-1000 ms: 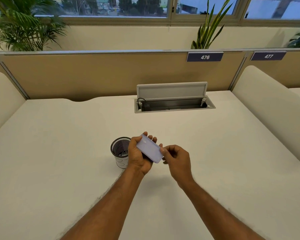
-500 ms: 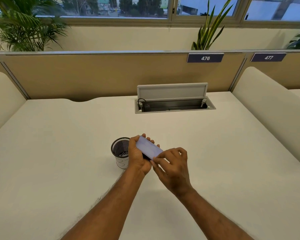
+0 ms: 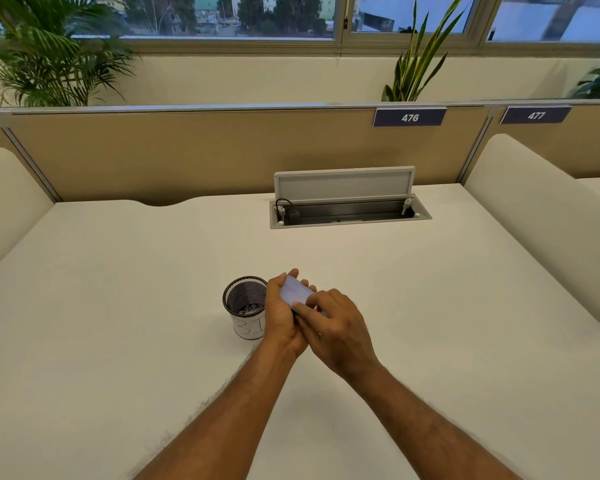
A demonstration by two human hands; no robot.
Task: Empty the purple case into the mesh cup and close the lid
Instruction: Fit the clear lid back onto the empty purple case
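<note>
The black mesh cup (image 3: 245, 299) stands on the white desk (image 3: 118, 306), with small dark pieces at its bottom and a white label around its lower half. Just to its right, above the desk, my left hand (image 3: 281, 320) cradles the purple case (image 3: 295, 292) from below, its pale lid facing up. My right hand (image 3: 333, 327) lies over the near end of the case, fingers pressing on the lid. The case's near half is hidden under those fingers.
An open cable box (image 3: 347, 213) with a raised flap sits in the desk farther back. Padded dividers rise at the left (image 3: 7, 202) and right (image 3: 541, 216). A tan partition (image 3: 187, 150) with number plates closes off the far side.
My right hand moved from pinching the case's right end to lying flat over its lid. The case tilted flatter in my left hand. The cup stayed put.
</note>
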